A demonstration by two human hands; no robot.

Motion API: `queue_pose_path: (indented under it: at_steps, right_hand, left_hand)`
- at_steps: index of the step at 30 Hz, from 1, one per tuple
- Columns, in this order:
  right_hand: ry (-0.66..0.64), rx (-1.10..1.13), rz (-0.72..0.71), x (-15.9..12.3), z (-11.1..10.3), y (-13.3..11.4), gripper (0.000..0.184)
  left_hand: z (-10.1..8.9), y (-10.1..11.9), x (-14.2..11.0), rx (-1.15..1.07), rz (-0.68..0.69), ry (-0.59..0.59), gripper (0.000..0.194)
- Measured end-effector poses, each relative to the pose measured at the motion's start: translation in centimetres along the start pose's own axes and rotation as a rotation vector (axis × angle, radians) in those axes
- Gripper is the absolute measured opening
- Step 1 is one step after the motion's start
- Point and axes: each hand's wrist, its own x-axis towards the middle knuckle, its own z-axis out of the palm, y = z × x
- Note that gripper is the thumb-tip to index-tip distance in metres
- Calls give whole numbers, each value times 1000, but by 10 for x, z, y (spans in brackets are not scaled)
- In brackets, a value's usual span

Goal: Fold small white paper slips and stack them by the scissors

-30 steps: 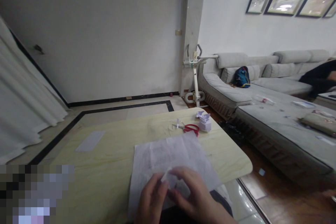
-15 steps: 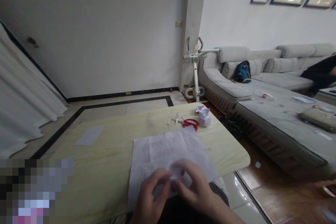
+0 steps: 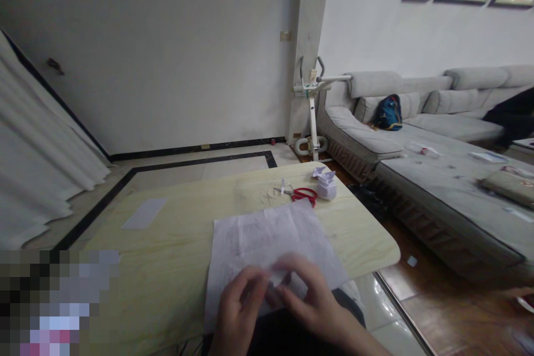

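Over the near edge of a large creased sheet of paper (image 3: pixel 267 233), my two hands meet. Thumb and fingers of my left hand (image 3: pixel 244 297) are pinched together on a small piece of white paper (image 3: pixel 276 277). My right hand (image 3: pixel 311 295) curls round the other side of it, thumb and fingertips closed on the paper. Fingers hide most of this piece, and blur hides its exact shape. Beyond the sheet lie red-handled scissors (image 3: pixel 303 194), with thin paper scraps (image 3: pixel 271 193) by the blades. Folded paper pieces (image 3: pixel 326 184) are stacked to the right of the scissors.
The pale wooden table (image 3: pixel 167 272) carries another white paper slip (image 3: pixel 144 213) at the left. A grey sofa (image 3: pixel 442 194) with a blue backpack (image 3: pixel 389 113) stands to the right, and a person's dark-clothed part (image 3: pixel 511 114) shows there. An exercise machine (image 3: pixel 312 111) stands behind the table.
My left fingers have come closer together, and both hands have shifted slightly at the small paper. The view has moved a little; the scissors and stacked paper stay put.
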Motion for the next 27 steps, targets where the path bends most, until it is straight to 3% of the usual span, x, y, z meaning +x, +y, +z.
queue_pose_path:
  at_steps: [12,18,27]
  right_hand:
    - [96,40,-7,-5,5,8,14]
    - [219,-26,67,-10,11,17,18]
    - [241,59,102,-6,10,14,16]
  left_hand:
    - [-3,-6,-2,-46,-3,-17,14]
    - [-2,-4,0,-34,22,51,25]
    - [-3,-8,-2,-66,-30,74,18]
